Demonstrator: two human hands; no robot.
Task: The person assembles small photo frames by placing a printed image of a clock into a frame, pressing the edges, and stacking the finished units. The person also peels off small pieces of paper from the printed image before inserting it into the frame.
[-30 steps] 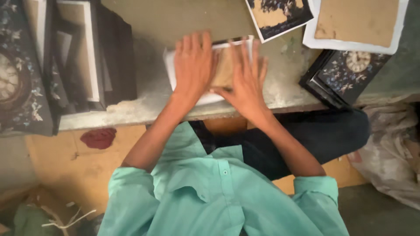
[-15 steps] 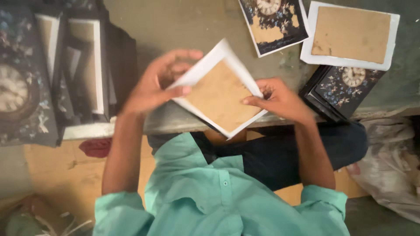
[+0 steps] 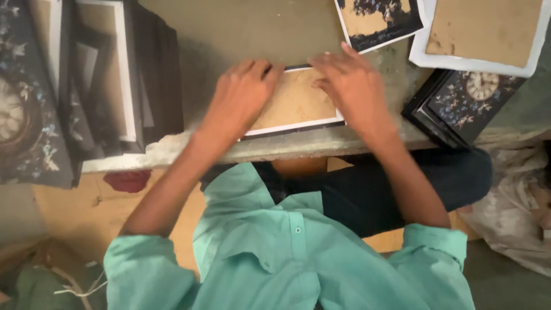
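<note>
A brown board with a white border (image 3: 295,106) lies flat on the worn table (image 3: 252,34), close to its front edge. My left hand (image 3: 238,97) presses down on the board's left part, fingers spread toward the far edge. My right hand (image 3: 353,89) lies flat over its right part. Both palms face down on the board. A dark edge shows under the board along its near and far sides.
A stack of dark floral clock panels and white-edged boards (image 3: 69,86) fills the left. Another stack of clock panels (image 3: 459,106) sits at the right, with a brown white-bordered board (image 3: 482,31) behind it and a printed sheet (image 3: 376,20) at top centre. Cloth (image 3: 513,206) lies on the floor, right.
The board was lifted and tilted in both hands half a second ago. It now lies flat on the table with both hands pressing on it.
</note>
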